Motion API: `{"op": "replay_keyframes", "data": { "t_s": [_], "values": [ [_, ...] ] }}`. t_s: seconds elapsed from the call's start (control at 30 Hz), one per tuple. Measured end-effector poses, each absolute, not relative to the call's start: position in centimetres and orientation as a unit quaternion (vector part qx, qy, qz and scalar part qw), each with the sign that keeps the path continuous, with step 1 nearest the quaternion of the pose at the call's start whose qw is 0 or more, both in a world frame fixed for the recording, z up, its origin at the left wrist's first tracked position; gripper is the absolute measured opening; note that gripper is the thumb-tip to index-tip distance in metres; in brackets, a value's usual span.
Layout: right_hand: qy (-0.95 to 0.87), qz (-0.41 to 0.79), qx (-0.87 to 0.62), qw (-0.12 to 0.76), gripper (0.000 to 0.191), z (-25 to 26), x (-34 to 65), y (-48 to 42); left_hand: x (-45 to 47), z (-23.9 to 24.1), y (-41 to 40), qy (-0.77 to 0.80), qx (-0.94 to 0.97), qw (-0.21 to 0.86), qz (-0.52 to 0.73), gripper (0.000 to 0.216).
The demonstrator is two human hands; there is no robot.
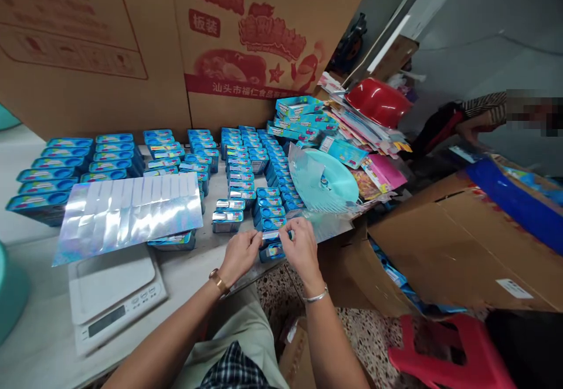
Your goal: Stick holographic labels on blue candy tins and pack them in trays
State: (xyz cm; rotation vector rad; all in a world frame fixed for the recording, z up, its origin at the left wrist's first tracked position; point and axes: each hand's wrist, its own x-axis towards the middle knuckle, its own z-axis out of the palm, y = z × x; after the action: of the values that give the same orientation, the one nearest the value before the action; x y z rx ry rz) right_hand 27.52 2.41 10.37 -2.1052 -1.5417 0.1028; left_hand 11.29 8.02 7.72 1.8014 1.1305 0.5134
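Left hand (240, 255) bare, right hand (302, 247) bare, forearms (332, 339) sleeveless as far as seen — brownish-gold watch (219, 281) on the left, thin silver-coloured bangle (316, 296) on the right. Pale greyish-green trousers (241, 321), creased — dark checked cloth (236, 370), fine white lines, overlapping them.

White table (44, 321) — blue boxes (270, 212) in rows — scale (116, 289)

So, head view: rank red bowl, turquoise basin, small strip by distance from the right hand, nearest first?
From the right hand:
1. Small strip: at its fingertips, pinched between both hands.
2. Turquoise basin: on the table, ahead and to the right.
3. Red bowl: beyond the basin, back right.
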Motion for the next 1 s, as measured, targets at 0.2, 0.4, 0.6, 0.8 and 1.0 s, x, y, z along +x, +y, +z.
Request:
{"op": "replay_keyframes", "data": {
  "t_s": [0.2, 0.4, 0.6, 0.8, 1.0],
  "values": [
    [-0.566, 0.060, -0.782, 0.253, 0.016, 8.8, 28.2, 2.5, 11.5, 6.5, 7.6, 0.470, 0.721, 0.462, 0.214, 0.042],
    [-0.572, 0.077, -0.763, 0.290, 0.016, 8.3, 27.8, 2.6, 12.1, 4.7, 7.2, 0.463, 0.642, 0.546, 0.272, 0.044],
    [-0.534, 0.085, -0.754, 0.373, 0.003, 7.5, 27.5, 2.5, 13.5, 2.0, 7.0, 0.467, 0.561, 0.627, 0.272, 0.058],
    [-0.552, 0.077, -0.738, 0.380, 0.014, 6.4, 27.9, 1.9, 13.5, 1.3, 6.4, 0.472, 0.509, 0.671, 0.262, 0.060],
    [-0.581, -0.041, -0.707, 0.401, 0.037, 8.5, 26.5, 3.0, 4.4, 6.7, 4.0, 0.467, 0.517, 0.592, 0.406, 0.038]
  ]
}}
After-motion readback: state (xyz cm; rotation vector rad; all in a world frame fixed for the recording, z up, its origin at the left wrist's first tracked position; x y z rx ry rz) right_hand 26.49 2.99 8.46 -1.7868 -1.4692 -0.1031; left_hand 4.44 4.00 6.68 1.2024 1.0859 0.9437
